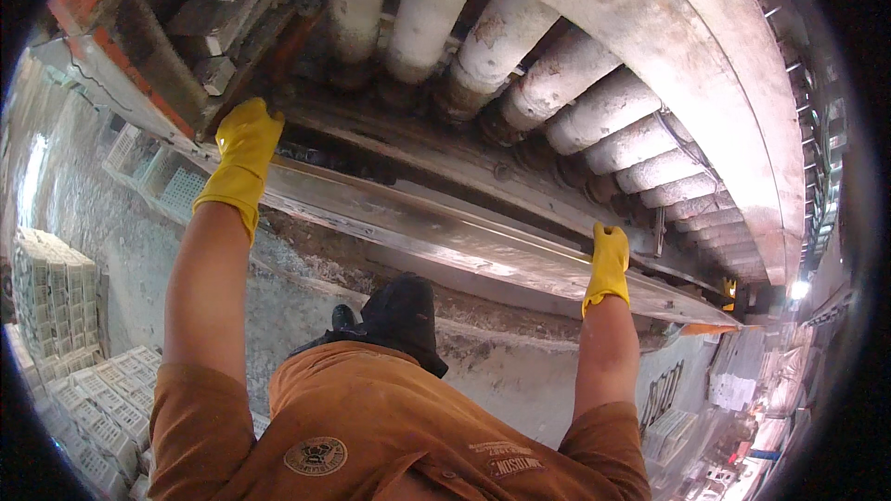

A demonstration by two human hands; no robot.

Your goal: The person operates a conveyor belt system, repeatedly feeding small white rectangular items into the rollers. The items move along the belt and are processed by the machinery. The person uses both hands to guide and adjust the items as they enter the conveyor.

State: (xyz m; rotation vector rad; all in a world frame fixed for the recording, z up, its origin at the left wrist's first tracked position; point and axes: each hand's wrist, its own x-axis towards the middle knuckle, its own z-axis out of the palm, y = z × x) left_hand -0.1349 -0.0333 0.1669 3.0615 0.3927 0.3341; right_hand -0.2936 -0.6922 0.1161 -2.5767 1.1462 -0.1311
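Note:
A long metal side rail (418, 223) runs across in front of me, along a bank of pale, crusted rollers (508, 28). My left hand (247, 129), in a yellow rubber glove, is closed on the rail's upper edge beside an orange-edged metal frame (143, 49). Farther right along the same rail, my right hand (608, 257) is closed in a matching glove. Both arms reach forward and the fingertips are hidden. Between the rail and the roller ends lies a dark, narrow gap (362, 160).
A broad, pale beam (696, 35) curves over the rollers. Plastic crates (170, 177) stand beyond the rail at left, with stacked white crates (56, 292) lower down. My dark boot (400, 320) is on the wet floor (292, 292). A small yellow object (729, 292) shows at the far right end.

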